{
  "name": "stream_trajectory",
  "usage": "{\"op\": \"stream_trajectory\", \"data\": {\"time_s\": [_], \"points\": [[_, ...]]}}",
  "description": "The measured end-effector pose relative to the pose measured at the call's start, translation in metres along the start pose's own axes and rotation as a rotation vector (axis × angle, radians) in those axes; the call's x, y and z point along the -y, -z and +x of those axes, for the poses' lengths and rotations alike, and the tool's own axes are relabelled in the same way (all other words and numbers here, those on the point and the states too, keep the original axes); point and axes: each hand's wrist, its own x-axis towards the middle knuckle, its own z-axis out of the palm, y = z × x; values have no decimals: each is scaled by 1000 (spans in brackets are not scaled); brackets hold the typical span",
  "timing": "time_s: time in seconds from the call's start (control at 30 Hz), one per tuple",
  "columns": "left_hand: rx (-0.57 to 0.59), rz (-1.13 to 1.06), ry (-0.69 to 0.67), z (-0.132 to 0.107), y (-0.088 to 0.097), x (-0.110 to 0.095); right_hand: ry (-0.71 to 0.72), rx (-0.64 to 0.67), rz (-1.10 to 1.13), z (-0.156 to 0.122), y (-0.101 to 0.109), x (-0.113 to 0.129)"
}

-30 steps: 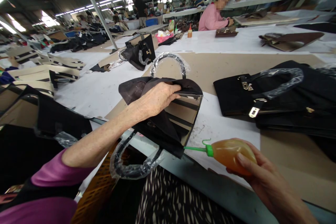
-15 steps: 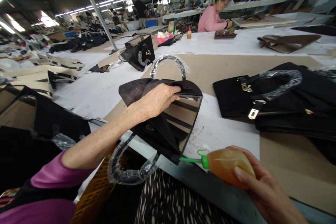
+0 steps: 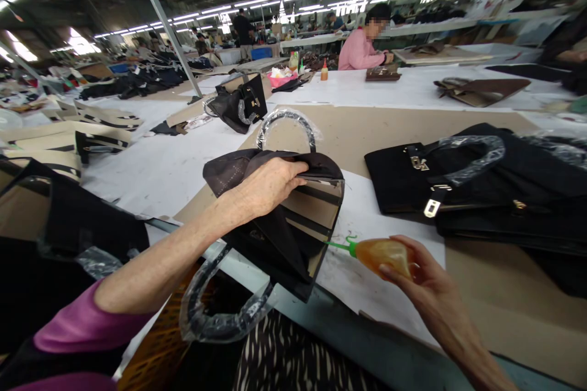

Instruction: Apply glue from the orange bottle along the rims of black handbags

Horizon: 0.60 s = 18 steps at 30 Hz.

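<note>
A black handbag [image 3: 270, 250] lies at the table's near edge, its end open on a beige inside with dark strips. Its two handles are wrapped in clear plastic; one rests toward the back, the other hangs over the edge. My left hand [image 3: 270, 186] is closed on the bag's dark lining [image 3: 229, 171] at the upper edge, fingertips partly hidden in the fold. In my right hand [image 3: 422, 275] is a squeeze bottle of amber glue [image 3: 383, 256], held on its side. Its thin green nozzle points left, with the tip at the bag's open edge.
More black handbags [image 3: 486, 195] lie on the right, with metal clasps and wrapped handles. Another black bag [image 3: 236, 104] stands farther back. Dark bag pieces [image 3: 105, 220] fill the left side. Across the table sits a person in pink [image 3: 358, 49]. An orange basket [image 3: 156, 330] is below the edge.
My right hand has brought the glue bottle up and left, so the nozzle tip moved from the bag's lower corner up along its open edge. My left hand keeps its hold on the lining.
</note>
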Motion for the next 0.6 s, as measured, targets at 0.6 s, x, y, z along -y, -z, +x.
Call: {"op": "stream_trajectory", "data": {"time_s": [0.6], "points": [[-20, -95, 36, 21, 6, 23, 909, 174, -559, 4, -12, 3]]}}
